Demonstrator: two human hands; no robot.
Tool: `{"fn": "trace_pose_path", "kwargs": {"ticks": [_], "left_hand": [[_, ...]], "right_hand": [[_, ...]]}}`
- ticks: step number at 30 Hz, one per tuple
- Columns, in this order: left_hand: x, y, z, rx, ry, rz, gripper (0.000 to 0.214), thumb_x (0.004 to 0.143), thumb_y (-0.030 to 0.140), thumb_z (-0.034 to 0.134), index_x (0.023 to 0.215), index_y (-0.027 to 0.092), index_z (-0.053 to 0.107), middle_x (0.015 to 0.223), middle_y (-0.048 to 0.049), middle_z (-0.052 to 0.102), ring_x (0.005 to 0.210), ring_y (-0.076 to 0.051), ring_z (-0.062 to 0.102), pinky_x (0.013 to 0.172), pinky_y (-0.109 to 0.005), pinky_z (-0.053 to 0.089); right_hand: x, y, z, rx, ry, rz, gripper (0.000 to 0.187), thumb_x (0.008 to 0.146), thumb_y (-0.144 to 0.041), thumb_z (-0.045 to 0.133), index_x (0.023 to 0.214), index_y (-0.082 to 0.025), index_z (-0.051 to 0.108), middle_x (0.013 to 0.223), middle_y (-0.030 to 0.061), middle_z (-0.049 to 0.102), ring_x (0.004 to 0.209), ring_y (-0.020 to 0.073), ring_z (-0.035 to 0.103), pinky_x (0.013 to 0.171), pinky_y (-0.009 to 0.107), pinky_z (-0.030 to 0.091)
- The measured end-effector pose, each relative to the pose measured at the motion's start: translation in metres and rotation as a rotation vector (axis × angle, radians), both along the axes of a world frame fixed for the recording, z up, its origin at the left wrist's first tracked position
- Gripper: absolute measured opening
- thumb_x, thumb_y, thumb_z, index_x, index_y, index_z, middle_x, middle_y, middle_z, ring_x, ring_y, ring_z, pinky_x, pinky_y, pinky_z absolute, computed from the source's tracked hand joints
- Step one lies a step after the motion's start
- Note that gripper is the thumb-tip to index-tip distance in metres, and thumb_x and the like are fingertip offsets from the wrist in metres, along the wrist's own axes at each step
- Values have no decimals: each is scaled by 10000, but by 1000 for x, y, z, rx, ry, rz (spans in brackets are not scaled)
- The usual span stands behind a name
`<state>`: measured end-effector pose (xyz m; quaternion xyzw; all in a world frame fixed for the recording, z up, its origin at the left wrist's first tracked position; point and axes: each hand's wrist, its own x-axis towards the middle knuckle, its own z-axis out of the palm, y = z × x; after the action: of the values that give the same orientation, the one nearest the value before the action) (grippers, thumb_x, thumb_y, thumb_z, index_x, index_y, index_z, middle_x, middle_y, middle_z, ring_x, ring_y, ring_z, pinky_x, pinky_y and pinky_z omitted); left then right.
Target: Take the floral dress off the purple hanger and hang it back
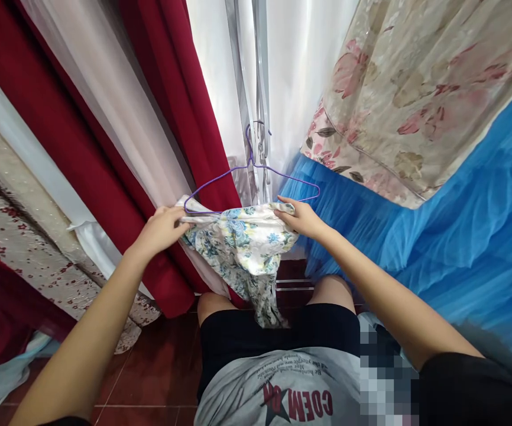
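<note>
A purple wire hanger (287, 175) hangs in front of me, its hook up beside some pale vertical straps. Over its lower bar lies a white garment with blue and yellow flowers (256, 239), its bunched lower end hanging down toward my lap. My left hand (164, 229) pinches the garment's left edge near the hanger's left corner. At the opposite edge, my right hand (299, 216) grips the cloth between thumb and fingers, close to the hanger's right end. Whether either hand also touches the wire I cannot tell.
Dark red fabric (167, 77) and pale cloth hang on the left, above a red tiled floor (149, 367). Blue tulle (398, 236) spreads on the right beneath a beige floral fabric (398, 106). White cloth (304, 71) hangs straight ahead.
</note>
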<state>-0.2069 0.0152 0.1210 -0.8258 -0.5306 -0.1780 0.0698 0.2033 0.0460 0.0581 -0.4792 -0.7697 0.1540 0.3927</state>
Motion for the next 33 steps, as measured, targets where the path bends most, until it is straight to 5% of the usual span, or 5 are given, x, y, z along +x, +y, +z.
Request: {"fn": "trace_pose_path", "kwargs": {"ticks": [4,12,17,25,33], "left_hand": [[19,5,25,129,-112,-149,206,860,307,555,686,201,523,887,-47,640,883,-236,580,912,-378,405],[80,21,32,119,-683,-169,213,688,235,702,886,187,639,779,10,633,718,-165,565,672,-265,428],[93,26,35,40,-875,-184,243,715,249,661,932,166,734,752,-6,660,689,-157,565,625,-260,430],[84,19,35,75,-928,-171,395,665,290,807,1033,180,715,1013,-52,709,902,-199,646,702,-265,498],[39,35,-5,-180,-1086,-168,474,727,487,825,1063,174,707,923,-51,708,838,-196,637,736,-264,513]], "right_hand": [[-8,-3,4,-59,-79,2,495,970,-525,547,1208,-141,748,1023,150,792,960,348,733,848,415,541],[27,-32,0,-77,-30,208,841,802,-381,730,1565,-168,449,1534,152,548,1335,375,582,1117,479,460],[53,-8,-5,50,283,-78,1072,750,-264,691,1658,-147,134,1326,175,664,1078,310,694,912,434,575],[93,16,34,-51,219,-50,341,742,-416,768,916,-126,731,754,47,688,680,196,605,664,321,519],[132,-17,80,-466,258,183,463,706,-614,828,679,-166,714,616,55,683,540,166,572,517,303,474]]}}
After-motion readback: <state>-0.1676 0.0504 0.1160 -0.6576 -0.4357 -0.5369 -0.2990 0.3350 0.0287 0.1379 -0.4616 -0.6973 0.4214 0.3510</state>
